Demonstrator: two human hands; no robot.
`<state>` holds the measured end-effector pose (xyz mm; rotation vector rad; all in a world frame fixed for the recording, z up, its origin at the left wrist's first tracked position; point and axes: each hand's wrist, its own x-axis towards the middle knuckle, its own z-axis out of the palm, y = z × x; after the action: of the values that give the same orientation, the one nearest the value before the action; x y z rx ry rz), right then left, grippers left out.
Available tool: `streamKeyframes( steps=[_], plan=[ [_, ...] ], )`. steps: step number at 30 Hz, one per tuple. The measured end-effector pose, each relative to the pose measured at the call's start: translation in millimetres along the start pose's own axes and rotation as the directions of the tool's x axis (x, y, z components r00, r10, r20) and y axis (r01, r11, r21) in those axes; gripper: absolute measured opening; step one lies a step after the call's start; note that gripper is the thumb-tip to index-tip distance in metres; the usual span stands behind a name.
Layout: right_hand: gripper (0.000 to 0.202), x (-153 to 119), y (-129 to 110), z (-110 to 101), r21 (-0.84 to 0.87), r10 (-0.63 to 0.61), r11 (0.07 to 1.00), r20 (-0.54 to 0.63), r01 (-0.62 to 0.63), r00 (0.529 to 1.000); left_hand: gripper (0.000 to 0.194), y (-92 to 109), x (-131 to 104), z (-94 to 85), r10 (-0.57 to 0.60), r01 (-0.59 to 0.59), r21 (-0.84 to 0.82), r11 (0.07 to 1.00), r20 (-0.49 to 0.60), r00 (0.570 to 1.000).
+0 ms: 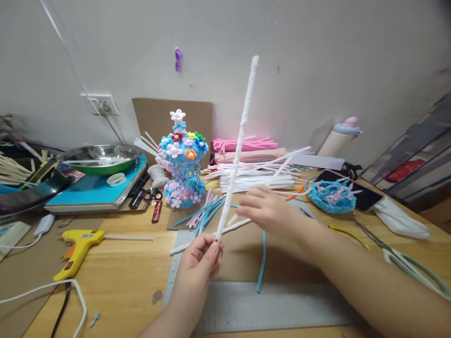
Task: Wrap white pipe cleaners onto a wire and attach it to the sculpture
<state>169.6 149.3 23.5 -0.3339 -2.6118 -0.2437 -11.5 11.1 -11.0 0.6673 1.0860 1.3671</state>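
w/in l hand (201, 260), wht stem (236, 159)

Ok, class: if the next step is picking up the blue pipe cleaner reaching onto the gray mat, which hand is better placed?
Probably the right hand: it is near the far end of the blue pipe cleaner and seems free, though blurred. The left hand pinches the raised white pipe cleaner.

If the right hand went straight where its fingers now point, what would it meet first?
Probably the white fuzzy stem that the left hand holds, though depth is unclear and the right hand might pass behind it.
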Motion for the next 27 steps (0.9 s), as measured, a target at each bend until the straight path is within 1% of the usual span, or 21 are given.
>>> streamKeyframes(
  steps=[1,2,5,8,10,12,15,16,17,18,19,20,21,22,23,24,27],
  plan=[
    [0.020,-3.3,-15.2,-5.5,0.012,-0.030,0.999,0.001,0.030,1.000,0.038,0.2,0.0,-0.8,0.006,-0.006,0.003,1.000,0.003,1.000],
    [0.020,-6.4,-29.3,-10.9,0.033,-0.028,0.999,-0.005,0.028,1.000,0.038,-0.2,0.1,-1.2,0.006,-0.006,0.005,1.000,0.009,1.000],
    [0.016,-13.5,-59.3,-23.9,0.098,0.037,0.995,-0.022,-0.035,0.999,0.036,-2.5,-0.4,-0.1,-0.053,0.054,-0.005,0.999,0.060,0.997],
    [0.012,-15.8,-71.0,-28.0,0.093,0.129,0.988,-0.076,-0.121,0.989,0.037,-4.2,-2.5,4.2,-0.169,0.172,-0.021,0.985,0.127,0.977],
    [0.012,-15.9,-73.2,-26.9,0.071,0.173,0.984,-0.109,-0.166,0.979,0.037,-5.3,-3.5,6.7,-0.215,0.216,0.010,0.976,0.160,0.963],
    [0.014,-16.2,-74.1,-25.6,0.063,0.191,0.981,-0.127,-0.184,0.973,0.035,-6.9,-3.5,7.6,-0.205,0.190,0.106,0.976,0.164,0.965],
    [0.016,-17.9,-75.4,-26.0,0.078,0.233,0.971,-0.138,-0.224,0.963,0.028,-9.5,-2.1,6.1,-0.131,0.101,0.232,0.968,0.122,0.984],
    [0.015,-18.8,-76.0,-26.7,0.081,0.259,0.965,-0.149,-0.249,0.954,0.025,-10.0,-1.7,5.2,-0.087,0.058,0.263,0.963,0.100,0.991],
    [0.014,-19.6,-76.6,-27.3,0.082,0.283,0.959,-0.162,-0.272,0.946,0.021,-10.3,-1.5,4.3,-0.018,-0.008,0.322,0.947,0.079,0.997],
    [0.013,-20.4,-77.4,-27.7,0.082,0.297,0.954,-0.171,-0.287,0.939,0.018,-10.4,-1.4,3.5,0.075,-0.098,0.419,0.903,0.071,0.995],
    [0.013,-21.0,-78.2,-27.6,0.082,0.299,0.954,-0.177,-0.288,0.938,0.015,-10.4,-1.5,2.9,0.181,-0.198,0.535,0.821,0.084,0.980],
    [0.013,-21.5,-79.2,-27.0,0.082,0.290,0.957,-0.171,-0.279,0.942,0.014,-10.5,-1.7,2.4,0.276,-0.289,0.644,0.708,0.123,0.953],
    [0.015,-21.8,-80.1,-25.9,0.081,0.275,0.961,-0.157,-0.265,0.949,0.015,-10.8,-1.9,2.0,0.343,-0.357,0.728,0.586,0.176,0.923],
    [0.016,-22.1,-80.9,-24.3,0.083,0.260,0.965,-0.134,-0.250,0.956,0.016,-11.2,-2.0,1.8,0.374,-0.398,0.777,0.488,0.226,0.899],
    [0.017,-22.3,-81.4,-22.2,0.088,0.248,0.967,-0.110,-0.239,0.963,0.017,-11.9,-2.0,1.7,0.378,-0.416,0.796,0.439,0.257,0.890],
    [0.018,-22.6,-81.5,-20.0,0.094,0.242,0.968,-0.086,-0.234,0.966,0.017,-12.6,-1.8,1.6,0.371,-0.424,0.805,0.416,0.275,0.887],
    [0.018,-24.2,-79.4,-14.1,0.116,0.256,0.961,-0.042,-0.249,0.966,0.015,-14.7,-1.0,1.6,0.344,-0.409,0.821,0.398,0.280,0.896]
  ],
)
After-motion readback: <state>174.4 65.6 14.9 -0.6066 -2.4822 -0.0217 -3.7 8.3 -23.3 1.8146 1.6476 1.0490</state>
